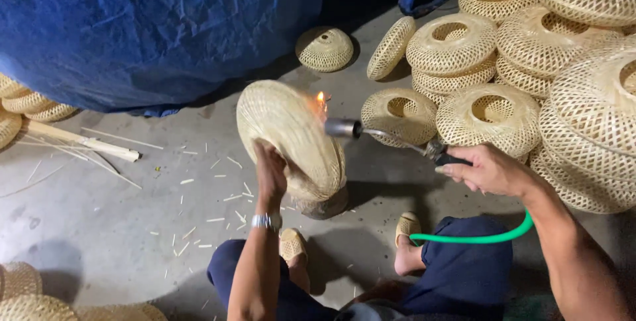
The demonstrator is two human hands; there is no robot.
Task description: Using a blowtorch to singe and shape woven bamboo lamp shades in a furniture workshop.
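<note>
My left hand (pixel 270 174) grips the rim of a woven shade (pixel 291 139), tilted on edge over a block (pixel 324 205) on the floor (pixel 119 228). My right hand (pixel 487 170) clenches the torch (pixel 391 137); its long axis runs right to left, nozzle aimed at the shade's upper edge, flame (pixel 320 98) there. Green hose (pixel 474 236) trails behind. Stacked shades (pixel 530 62) crowd the floor's right edge.

Matt woven bamboo shade (pixel 291 137), metal torch (pixel 371 131)
</note>
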